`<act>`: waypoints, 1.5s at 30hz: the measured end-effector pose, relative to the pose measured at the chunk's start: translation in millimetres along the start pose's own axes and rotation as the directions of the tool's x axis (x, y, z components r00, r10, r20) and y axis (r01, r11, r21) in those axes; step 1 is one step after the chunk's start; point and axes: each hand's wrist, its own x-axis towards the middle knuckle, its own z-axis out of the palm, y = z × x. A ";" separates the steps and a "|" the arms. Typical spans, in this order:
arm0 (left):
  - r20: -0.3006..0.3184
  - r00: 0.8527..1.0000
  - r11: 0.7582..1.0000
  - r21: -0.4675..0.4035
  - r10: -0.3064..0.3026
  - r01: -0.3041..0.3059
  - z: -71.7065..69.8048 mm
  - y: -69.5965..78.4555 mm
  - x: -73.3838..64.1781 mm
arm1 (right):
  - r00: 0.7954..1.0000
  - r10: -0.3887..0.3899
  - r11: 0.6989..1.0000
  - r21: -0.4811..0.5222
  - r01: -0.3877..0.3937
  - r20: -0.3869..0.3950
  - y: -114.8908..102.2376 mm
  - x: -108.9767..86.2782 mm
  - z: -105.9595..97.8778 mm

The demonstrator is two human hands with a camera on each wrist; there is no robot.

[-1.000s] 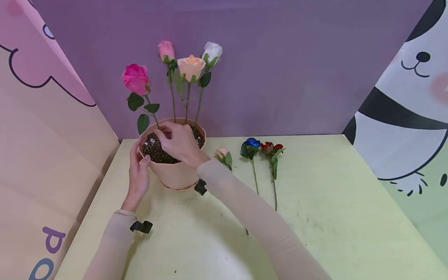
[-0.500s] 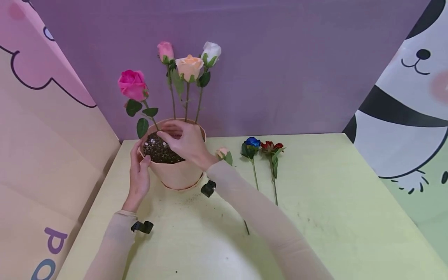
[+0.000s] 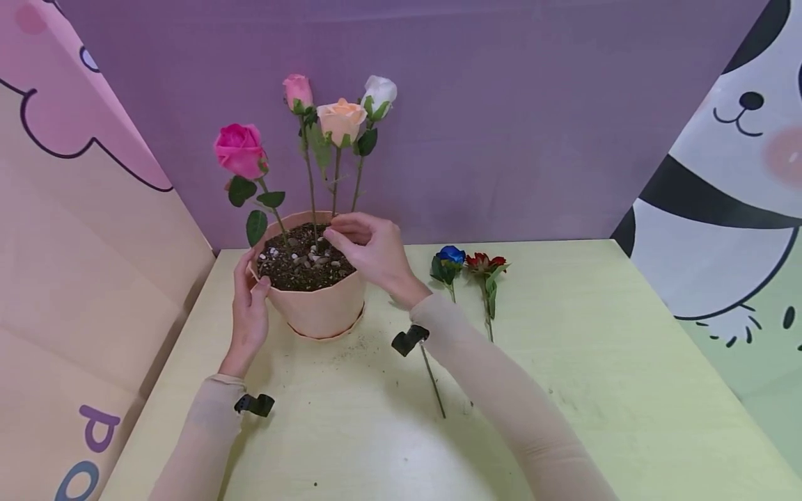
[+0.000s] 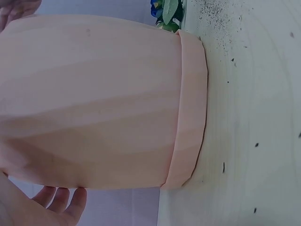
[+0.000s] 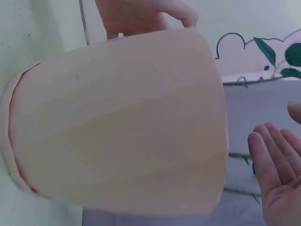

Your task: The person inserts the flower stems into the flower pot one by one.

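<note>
A pale peach flower pot (image 3: 316,313) full of dark soil (image 3: 301,271) stands at the table's back left. My left hand (image 3: 248,320) holds its left side, thumb at the rim; in the left wrist view the fingers (image 4: 59,200) reach along the far side. Over the right part of the pot, my right hand (image 3: 379,257) has its fingers extended with nothing between them. From the soil rise a hot pink rose (image 3: 241,151), leaning left, a light pink rose (image 3: 297,92), a peach rose (image 3: 341,123) and a white rose (image 3: 379,95). The right hand hides the white rose's lower stem.
A blue rose (image 3: 451,256) and a dark red flower (image 3: 485,264) lie on the table (image 3: 626,390) right of the pot. Another stem (image 3: 434,383) pokes out near the right wrist. Soil crumbs dot the tabletop; a purple wall (image 3: 514,139) stands behind.
My right hand has left the hot pink rose's stem and moved right across the pot. That rose leans a little farther left than a second ago. The left hand stays put.
</note>
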 end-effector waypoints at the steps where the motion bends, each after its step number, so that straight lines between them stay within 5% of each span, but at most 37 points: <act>1: 0.000 1.000 1.000 0.001 0.001 -0.001 0.1 -0.3 -0.2 | 1.000 -0.001 1.000 0.000 0.001 -0.009 2.3 -1.5 -3.5; 13: 0.010 1.000 1.000 0.010 0.001 -0.001 0.1 -3.8 0.4 | 0.996 -0.022 0.999 0.038 0.025 -0.087 25.6 -20.9 -53.0; 27: 0.009 1.000 1.000 0.009 0.015 -0.015 0.9 -4.8 1.1 | 0.982 0.117 0.991 0.078 -0.106 -0.149 61.0 -52.8 -104.2; 45: 0.012 0.999 0.999 -0.006 0.035 -0.035 0.6 -6.2 1.7 | 0.942 0.266 0.961 -0.014 -0.275 -0.204 104.0 -92.8 -147.9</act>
